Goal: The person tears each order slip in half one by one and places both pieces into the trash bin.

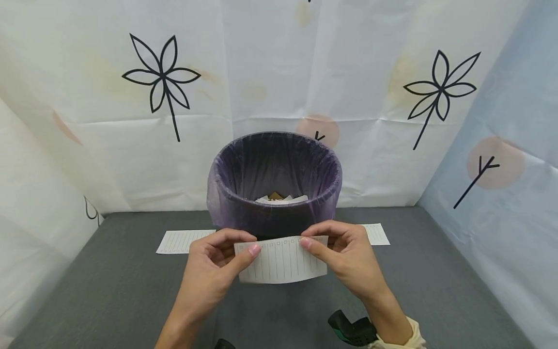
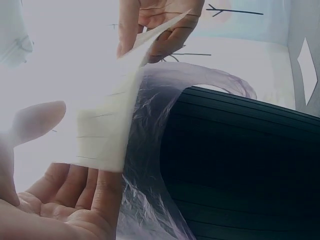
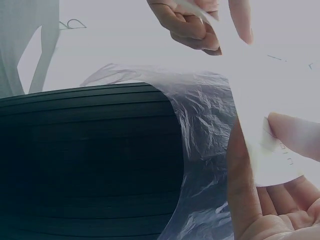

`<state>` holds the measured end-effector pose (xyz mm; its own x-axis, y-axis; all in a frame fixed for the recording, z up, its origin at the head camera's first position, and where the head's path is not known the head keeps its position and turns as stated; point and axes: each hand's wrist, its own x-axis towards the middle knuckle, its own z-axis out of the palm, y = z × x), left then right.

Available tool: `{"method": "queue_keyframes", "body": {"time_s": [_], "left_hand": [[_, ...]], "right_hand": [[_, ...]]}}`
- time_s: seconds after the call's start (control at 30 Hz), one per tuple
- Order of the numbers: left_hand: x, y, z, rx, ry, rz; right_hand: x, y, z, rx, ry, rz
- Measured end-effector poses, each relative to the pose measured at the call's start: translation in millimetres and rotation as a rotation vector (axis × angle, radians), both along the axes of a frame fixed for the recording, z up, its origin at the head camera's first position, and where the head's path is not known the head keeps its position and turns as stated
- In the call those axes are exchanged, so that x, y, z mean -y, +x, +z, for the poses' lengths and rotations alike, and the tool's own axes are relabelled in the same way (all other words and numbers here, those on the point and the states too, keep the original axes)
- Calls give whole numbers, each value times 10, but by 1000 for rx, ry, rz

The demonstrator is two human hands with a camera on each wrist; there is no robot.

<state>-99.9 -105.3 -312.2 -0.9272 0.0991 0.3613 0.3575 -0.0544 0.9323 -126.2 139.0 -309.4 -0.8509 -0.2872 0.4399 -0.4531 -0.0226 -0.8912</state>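
While lined paper (image 1: 281, 264) is pinched near its top edge by L hand (image 1: 212, 265) & R hand (image 1: 350, 254), fingers curled (head view), an even, light grip's advised to avoid creasing; it's held btwn them, in front of the bin (image 1: 272, 216). L wrist view: paper's seen btwn thumb & fingers. R wrist view: same pinch's shown, purple liner (image 3: 205, 107) beyond.

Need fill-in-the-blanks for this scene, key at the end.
1. In the head view, the left hand pinches the held slip toward its left end, the right hand toward its ____ end.
2. On the table, ____ other slips are visible.
3. The plastic liner over the bin is tinted ____.
4. The held slip is ____ (nearer/farther) than the bin from the head camera.

Missing words: right; two; purple; nearer.
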Motion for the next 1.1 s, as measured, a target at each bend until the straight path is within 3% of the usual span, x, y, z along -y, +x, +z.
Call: {"method": "queue_keyframes", "body": {"time_s": [0.2, 0.53, 0.77, 1.1], "left_hand": [[-13, -5, -25, -17, -13, 3], [-67, -4, -32, 56, -85, 15], [-84, 9, -18, 115, -89, 11], [-113, 40, -17, 37, -113, 37]], "right_hand": [[19, 7, -7, -17, 4, -6], [65, 14, -37, -76, -2, 40], [90, 14, -53, -62, -11, 82], [94, 14, -57, -42, -28, 129]]}}
